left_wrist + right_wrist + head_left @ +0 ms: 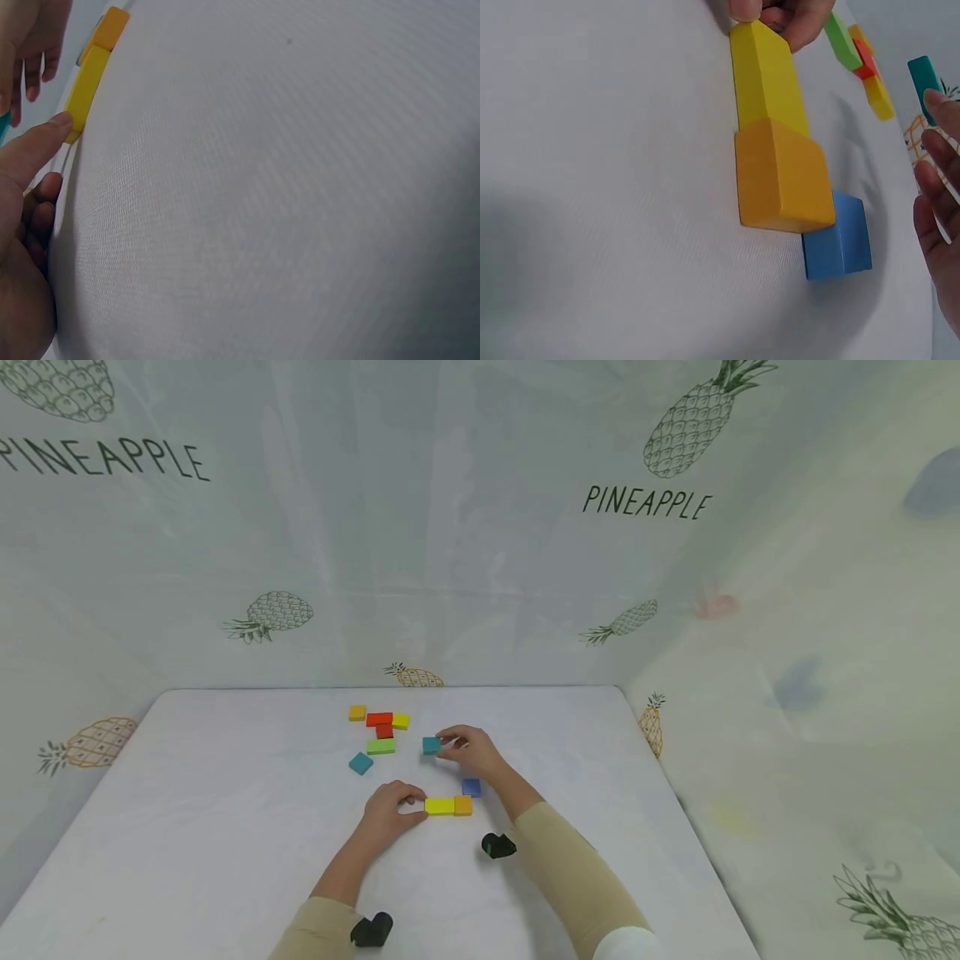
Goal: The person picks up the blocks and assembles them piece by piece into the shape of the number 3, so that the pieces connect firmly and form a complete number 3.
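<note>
My right hand [471, 750] pinches a teal block [431, 746] between thumb and fingers, raised off the table in the right wrist view. With thumb and fingertips, my left hand [390, 814] grips the left end of a long yellow block [439, 807]. An orange block [784, 176] touches the other end of that yellow block, making a short row on the table. Behind the orange block, at its far right corner, sits a blue block [838, 236]. In the left wrist view the thumb [56, 124] lies against the yellow block.
Farther back on the white table [225, 827] lie red blocks [379, 719], a small yellow block [401, 722], a light green block [381, 747], another orange block [357, 712] and a turned teal block [362, 763]. A pineapple-printed curtain [450, 527] hangs behind.
</note>
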Motion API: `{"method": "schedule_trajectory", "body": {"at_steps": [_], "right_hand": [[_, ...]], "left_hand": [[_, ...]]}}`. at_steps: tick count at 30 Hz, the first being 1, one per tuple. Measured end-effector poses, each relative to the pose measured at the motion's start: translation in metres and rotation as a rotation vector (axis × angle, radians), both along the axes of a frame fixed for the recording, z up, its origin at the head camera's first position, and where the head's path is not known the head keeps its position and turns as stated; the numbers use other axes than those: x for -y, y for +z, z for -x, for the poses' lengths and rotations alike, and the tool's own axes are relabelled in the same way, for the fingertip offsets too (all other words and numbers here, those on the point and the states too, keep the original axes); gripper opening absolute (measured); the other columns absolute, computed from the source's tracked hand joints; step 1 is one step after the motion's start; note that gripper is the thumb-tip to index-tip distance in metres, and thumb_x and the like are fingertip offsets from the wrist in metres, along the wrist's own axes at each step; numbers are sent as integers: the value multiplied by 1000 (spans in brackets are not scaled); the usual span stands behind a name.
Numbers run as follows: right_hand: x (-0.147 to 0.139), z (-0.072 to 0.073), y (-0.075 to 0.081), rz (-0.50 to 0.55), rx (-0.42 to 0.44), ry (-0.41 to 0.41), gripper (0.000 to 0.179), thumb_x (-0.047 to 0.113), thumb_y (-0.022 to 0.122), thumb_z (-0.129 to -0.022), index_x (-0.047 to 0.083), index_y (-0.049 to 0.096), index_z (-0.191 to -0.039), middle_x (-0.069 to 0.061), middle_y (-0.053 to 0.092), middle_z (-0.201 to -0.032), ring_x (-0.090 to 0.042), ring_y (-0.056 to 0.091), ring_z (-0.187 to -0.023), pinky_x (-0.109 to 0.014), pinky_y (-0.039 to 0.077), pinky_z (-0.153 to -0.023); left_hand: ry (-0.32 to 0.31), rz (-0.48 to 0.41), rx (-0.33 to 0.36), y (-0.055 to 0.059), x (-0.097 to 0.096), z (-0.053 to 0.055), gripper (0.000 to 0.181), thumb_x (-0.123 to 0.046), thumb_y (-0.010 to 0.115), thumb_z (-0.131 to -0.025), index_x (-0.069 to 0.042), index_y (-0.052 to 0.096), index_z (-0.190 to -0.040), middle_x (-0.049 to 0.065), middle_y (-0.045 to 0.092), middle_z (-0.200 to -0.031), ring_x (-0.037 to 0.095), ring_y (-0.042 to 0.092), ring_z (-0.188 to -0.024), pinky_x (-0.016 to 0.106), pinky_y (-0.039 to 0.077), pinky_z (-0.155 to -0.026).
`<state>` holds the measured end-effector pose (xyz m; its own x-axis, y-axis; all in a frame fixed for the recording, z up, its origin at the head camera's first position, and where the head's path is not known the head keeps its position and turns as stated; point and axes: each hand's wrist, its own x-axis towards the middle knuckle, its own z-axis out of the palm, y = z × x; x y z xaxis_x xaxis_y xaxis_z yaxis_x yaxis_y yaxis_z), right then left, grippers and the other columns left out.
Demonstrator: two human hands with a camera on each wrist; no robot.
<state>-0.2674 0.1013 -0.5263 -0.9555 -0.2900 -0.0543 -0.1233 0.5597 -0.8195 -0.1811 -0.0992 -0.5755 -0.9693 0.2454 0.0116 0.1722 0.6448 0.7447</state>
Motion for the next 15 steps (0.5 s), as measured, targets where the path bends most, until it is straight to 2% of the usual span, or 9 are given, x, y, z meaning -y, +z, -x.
{"method": "schedule_trajectory", "body": {"at_steps": [4, 15], "right_hand": [[-10, -9, 0, -1, -30, 21, 31, 21, 76, -86, 19, 71, -116, 7, 66, -104, -12, 57, -88, -28, 49, -76], [-43, -33, 2, 8, -64, 20, 29, 15, 76, -86, 17, 70, -114, 4, 65, -102, -15, 56, -83, -30, 50, -75]], "left_hand": [[-4, 9, -11, 1, 1, -1, 22, -18, 79, -82, -18, 71, -103, -9, 56, -87, 16, 48, -88, 39, 43, -84], [8, 4, 22, 5, -1, -3, 22, -19, 78, -83, -19, 70, -104, -8, 56, -88, 16, 49, -89, 39, 44, -85]]}}
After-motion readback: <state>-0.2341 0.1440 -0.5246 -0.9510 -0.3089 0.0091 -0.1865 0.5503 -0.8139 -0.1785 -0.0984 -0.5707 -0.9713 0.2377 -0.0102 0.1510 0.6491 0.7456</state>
